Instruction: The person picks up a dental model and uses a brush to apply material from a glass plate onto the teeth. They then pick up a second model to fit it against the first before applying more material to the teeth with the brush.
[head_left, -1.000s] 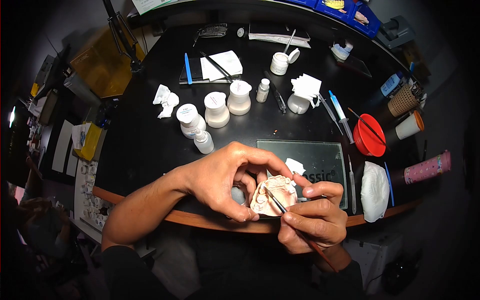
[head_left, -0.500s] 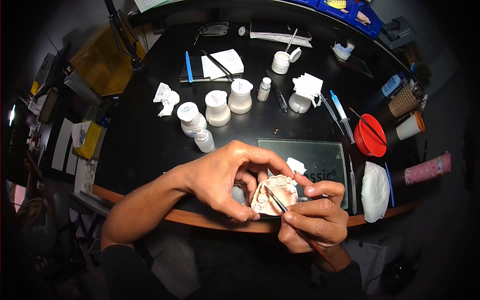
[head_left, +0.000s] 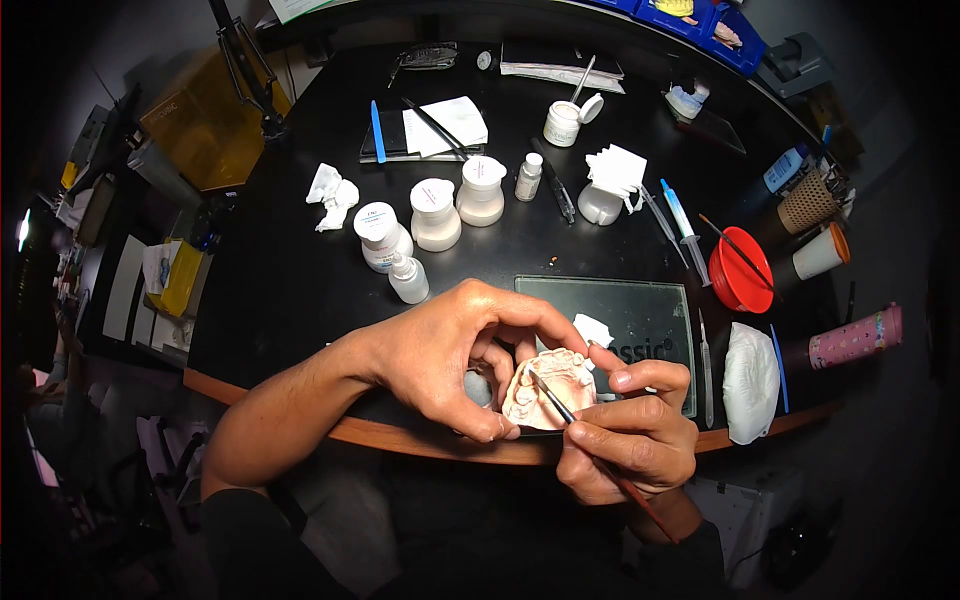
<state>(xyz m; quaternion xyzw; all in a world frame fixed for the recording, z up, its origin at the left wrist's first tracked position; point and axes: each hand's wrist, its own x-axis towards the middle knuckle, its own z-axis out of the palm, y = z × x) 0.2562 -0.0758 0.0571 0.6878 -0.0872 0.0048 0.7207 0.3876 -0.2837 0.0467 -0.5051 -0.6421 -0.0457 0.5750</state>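
Observation:
Thumb and fingers of my left hand (head_left: pixel 450 350) curve round a pale dental model (head_left: pixel 568 385) and hold it above the table's front edge. My right hand (head_left: pixel 635 440) pinches a thin brush (head_left: pixel 622 484) with a dark reddish handle. The brush's tip touches or lies very near the teeth on the model's left side. My right index fingertip is close to the model's right rim. Behind the model, a glass slab (head_left: pixel 610 300) lies on the table, with a small white piece (head_left: pixel 592 330) over it.
White jars (head_left: pixel 435 225) and a dropper bottle (head_left: pixel 409 280) stand beyond my left hand. To the right are a red bowl (head_left: pixel 740 285), a syringe (head_left: pixel 680 215), a white folded cloth (head_left: pixel 750 385) and a pink tumbler (head_left: pixel 855 337). An open jar (head_left: pixel 562 125) stands farther back.

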